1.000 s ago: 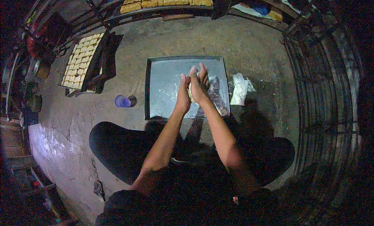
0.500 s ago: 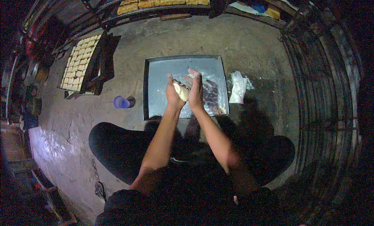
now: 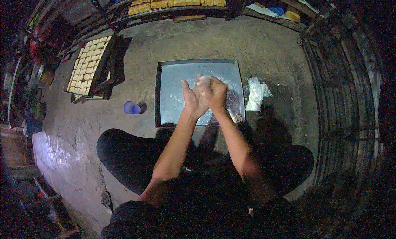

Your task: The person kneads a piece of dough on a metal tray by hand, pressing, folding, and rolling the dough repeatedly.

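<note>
Over the floured metal tray (image 3: 171,76), my two hands meet. My left hand (image 3: 194,99) lies palm up with its thumb stretched away, and its visible palm is bare. Against its palm and fingers presses my right hand (image 3: 217,92), with its fingers curled over. The piece of dough seen a moment ago is now mostly hidden between them, in the right hand's curl. White flour dusts the fingertips and the tray's bottom.
A purple cup (image 3: 130,107) stands left of the tray, a floury plastic bag (image 3: 256,94) lies to its right. Far left, a tray of dough pieces (image 3: 88,66) rests tilted. Baked bread (image 3: 177,3) fills a back shelf; dark racks (image 3: 342,94) line the right.
My right hand has come from upright beside the dough to curled over the left palm, covering the dough. The whole view has shifted slightly.
</note>
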Motion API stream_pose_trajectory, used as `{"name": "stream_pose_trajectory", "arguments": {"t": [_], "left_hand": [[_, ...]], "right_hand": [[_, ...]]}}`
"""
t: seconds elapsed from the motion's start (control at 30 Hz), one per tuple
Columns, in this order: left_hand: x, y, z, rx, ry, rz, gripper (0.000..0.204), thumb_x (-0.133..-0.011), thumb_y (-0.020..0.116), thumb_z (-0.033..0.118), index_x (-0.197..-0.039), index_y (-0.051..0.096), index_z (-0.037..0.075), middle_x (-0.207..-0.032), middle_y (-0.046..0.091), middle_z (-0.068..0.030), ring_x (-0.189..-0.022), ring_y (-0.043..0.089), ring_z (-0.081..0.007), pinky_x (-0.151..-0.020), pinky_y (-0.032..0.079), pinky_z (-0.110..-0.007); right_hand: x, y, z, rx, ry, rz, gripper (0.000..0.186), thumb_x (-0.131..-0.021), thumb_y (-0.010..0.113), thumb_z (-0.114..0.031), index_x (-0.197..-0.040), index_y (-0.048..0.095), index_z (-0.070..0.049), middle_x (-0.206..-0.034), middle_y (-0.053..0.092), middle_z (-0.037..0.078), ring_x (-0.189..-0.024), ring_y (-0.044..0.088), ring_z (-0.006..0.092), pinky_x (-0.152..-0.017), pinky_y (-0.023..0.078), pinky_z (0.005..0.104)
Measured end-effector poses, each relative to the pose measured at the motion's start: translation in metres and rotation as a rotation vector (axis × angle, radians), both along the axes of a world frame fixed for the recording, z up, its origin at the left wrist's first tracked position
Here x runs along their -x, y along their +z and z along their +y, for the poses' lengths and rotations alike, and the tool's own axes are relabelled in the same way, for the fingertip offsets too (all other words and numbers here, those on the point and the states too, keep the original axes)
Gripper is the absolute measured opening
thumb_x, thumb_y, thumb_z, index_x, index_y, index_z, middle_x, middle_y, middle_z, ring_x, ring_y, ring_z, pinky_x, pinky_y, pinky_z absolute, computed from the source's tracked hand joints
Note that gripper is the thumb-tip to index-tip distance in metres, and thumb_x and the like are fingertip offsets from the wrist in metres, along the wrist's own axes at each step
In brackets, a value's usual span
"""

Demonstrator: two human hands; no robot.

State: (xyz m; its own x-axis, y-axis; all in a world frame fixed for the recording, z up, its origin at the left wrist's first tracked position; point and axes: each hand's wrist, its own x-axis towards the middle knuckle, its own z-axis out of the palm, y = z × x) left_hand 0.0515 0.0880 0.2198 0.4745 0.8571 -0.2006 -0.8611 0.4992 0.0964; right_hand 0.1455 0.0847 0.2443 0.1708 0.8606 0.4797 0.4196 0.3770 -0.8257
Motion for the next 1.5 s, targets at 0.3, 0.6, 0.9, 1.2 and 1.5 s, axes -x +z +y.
{"name": "stream_pose_trajectory", "arguments": {"t": [0.3,0.6,0.9,1.2,1.5], "left_hand": [[-0.016,0.012,-0.002,-0.099,0.014,0.109,0.097,-0.086,0.023,0.082,-0.154,0.019,0.013,-0.152,0.034,-0.0167,-0.138,0.036,-0.0364,-0.115,0.026,-0.049],[-0.015,0.026,-0.005,-0.233,0.256,0.401,0.085,-0.092,0.028,0.073,-0.151,0.030,0.012,-0.147,0.043,-0.0157,-0.135,0.042,-0.0328,-0.113,0.031,-0.044],[-0.024,0.006,-0.001,-0.100,0.373,1.163,0.042,-0.101,0.048,0.036,-0.093,0.065,-0.002,-0.073,0.066,-0.0120,-0.062,0.061,-0.0200,-0.062,0.049,-0.033],[0.014,-0.005,0.021,0.154,0.222,0.484,0.041,-0.095,0.053,0.053,-0.081,0.048,0.014,-0.075,0.057,-0.0044,-0.068,0.061,-0.0227,-0.061,0.054,-0.037],[-0.011,-0.030,0.006,-0.063,0.164,0.355,0.082,-0.093,0.023,0.073,-0.147,0.032,0.012,-0.137,0.049,-0.0103,-0.127,0.046,-0.0293,-0.110,0.034,-0.045]], "right_hand": [[-0.034,0.016,0.024,0.671,-0.064,1.305,0.057,-0.095,0.045,-0.059,-0.063,0.048,-0.012,-0.055,0.044,0.002,-0.052,0.050,0.0199,-0.054,0.044,0.0358],[0.030,0.001,0.021,0.164,-0.353,0.295,0.051,-0.100,0.044,-0.042,-0.127,0.046,0.000,-0.125,0.050,0.020,-0.119,0.046,0.0344,-0.102,0.035,0.0444],[0.012,-0.014,0.012,0.455,-0.091,1.068,0.077,-0.095,0.032,-0.067,-0.150,0.026,-0.012,-0.152,0.030,0.018,-0.130,0.042,0.0334,-0.107,0.034,0.0435],[0.014,-0.008,-0.002,0.421,0.226,1.207,0.077,-0.096,0.032,-0.065,-0.142,0.039,-0.004,-0.146,0.040,0.018,-0.132,0.043,0.0344,-0.111,0.032,0.0460],[0.018,-0.015,-0.010,0.144,0.147,0.357,0.037,-0.098,0.052,-0.033,-0.109,0.066,0.000,-0.115,0.067,0.015,-0.108,0.064,0.0236,-0.098,0.045,0.0367]]}}
